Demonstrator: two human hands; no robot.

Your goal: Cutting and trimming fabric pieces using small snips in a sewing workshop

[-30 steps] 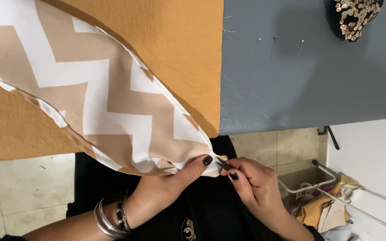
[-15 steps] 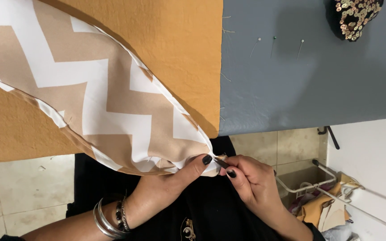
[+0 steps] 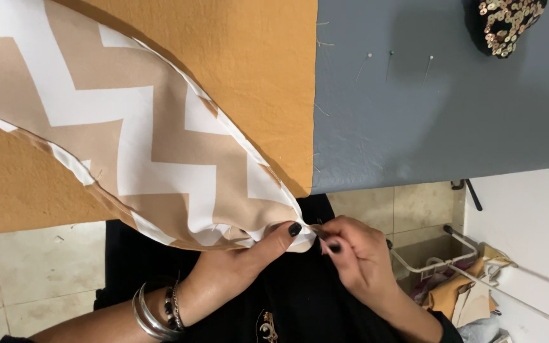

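Note:
A piece of fabric with beige and white zigzag stripes (image 3: 135,146) lies across an orange cloth (image 3: 249,70) on a grey table (image 3: 440,121). Its pointed corner hangs over the table's near edge. My left hand (image 3: 249,257), with dark nails and bracelets on the wrist, pinches that corner between thumb and fingers. My right hand (image 3: 357,257) meets it from the right, fingertips closed on the very tip of the same corner. Whether a pin or needle is in those fingers is too small to tell.
Three pins (image 3: 392,60) stick up from the grey table. A dark sequinned item (image 3: 506,22) lies at the far right. A wire basket (image 3: 443,273) with cloth scraps stands on the tiled floor beside a white surface (image 3: 528,222).

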